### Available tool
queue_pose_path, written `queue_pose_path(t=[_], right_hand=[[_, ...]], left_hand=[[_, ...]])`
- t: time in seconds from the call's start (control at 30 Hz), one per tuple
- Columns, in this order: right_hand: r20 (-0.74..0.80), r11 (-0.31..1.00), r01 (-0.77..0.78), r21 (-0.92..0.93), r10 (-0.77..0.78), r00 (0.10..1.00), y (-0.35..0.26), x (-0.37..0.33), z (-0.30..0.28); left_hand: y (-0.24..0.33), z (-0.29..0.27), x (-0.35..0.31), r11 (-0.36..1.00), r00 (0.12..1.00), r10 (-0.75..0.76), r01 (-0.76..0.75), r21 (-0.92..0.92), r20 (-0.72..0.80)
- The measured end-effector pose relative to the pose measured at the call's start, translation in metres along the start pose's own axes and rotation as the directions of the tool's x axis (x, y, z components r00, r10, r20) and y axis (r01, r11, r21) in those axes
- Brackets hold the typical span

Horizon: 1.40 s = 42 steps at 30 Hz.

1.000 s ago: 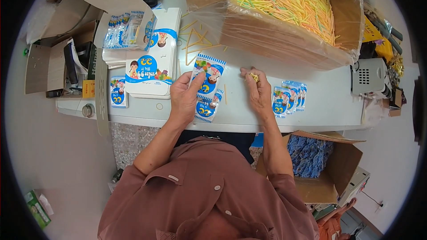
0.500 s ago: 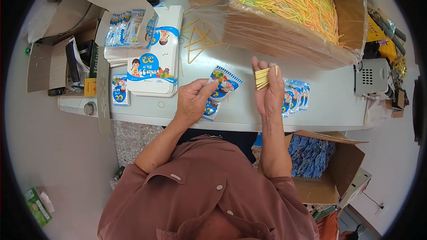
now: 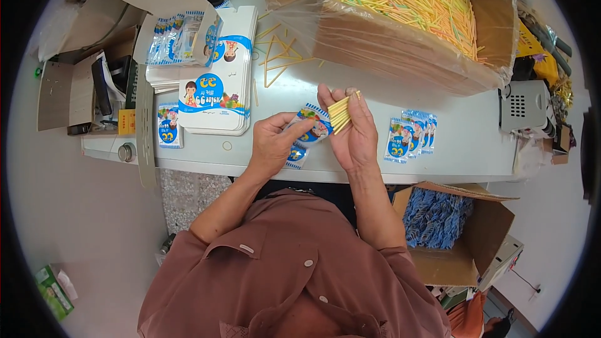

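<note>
My left hand [image 3: 275,141] pinches a small printed sachet [image 3: 311,124], blue and white with striped ends. A second sachet [image 3: 296,157] shows under that hand; whether it is held or lies on the table I cannot tell. In my right hand [image 3: 355,134] is a bundle of thin yellow sticks [image 3: 339,115], gripped between fingers and thumb. The bundle's lower ends meet the upper right end of the sachet; whether any stick is inside is hidden. Several more sachets [image 3: 410,134] lie overlapping on the table, right of my right hand.
A large plastic-lined carton [image 3: 400,12] of coloured sticks stands at the back right. Flat printed box blanks [image 3: 216,103] are stacked at left, under an open box [image 3: 178,37] of sachets. Loose sticks [image 3: 275,62] lie between. Below the table edge, another carton [image 3: 494,231] holds blue-white packets.
My right hand has moved left with the sticks, bringing them against the sachet. The sachet in my left hand has tilted and lowered slightly. More of the sachets at right now show.
</note>
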State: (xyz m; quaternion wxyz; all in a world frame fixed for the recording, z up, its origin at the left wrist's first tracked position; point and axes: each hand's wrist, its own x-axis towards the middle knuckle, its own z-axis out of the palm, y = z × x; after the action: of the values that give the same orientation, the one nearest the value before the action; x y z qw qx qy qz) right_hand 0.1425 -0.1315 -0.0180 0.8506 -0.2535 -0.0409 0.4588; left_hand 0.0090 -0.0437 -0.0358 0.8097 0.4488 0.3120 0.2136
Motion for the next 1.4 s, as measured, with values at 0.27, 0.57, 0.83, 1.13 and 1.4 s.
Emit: queue_pose_path(t=[0.27,0.57,0.83,1.13,1.4], right_hand=[[0.024,0.985,0.17,-0.03,-0.169,0.985,-0.022,0.011,0.004],[0.118,0.975,0.192,-0.113,-0.178,0.977,-0.015,0.011,0.01],[0.096,0.974,0.197,-0.111,-0.187,0.978,-0.015,0.013,0.008],[0.166,0.943,0.27,-0.193,-0.24,0.957,-0.014,0.012,0.018],[0.119,0.965,0.24,-0.109,-0.227,0.966,-0.011,0.023,0.009]], left_hand=[[-0.005,-0.005,-0.006,0.97,0.996,0.083,-0.084,0.227,0.013],[-0.004,-0.004,-0.004,0.997,0.997,0.074,-0.074,-0.009,0.018],[-0.001,-0.002,-0.007,0.988,0.996,0.084,-0.084,0.132,0.008],[-0.005,-0.009,-0.01,0.973,0.996,0.055,-0.068,0.22,0.066],[0.012,-0.004,-0.001,0.998,0.993,0.068,-0.067,0.019,-0.092]])
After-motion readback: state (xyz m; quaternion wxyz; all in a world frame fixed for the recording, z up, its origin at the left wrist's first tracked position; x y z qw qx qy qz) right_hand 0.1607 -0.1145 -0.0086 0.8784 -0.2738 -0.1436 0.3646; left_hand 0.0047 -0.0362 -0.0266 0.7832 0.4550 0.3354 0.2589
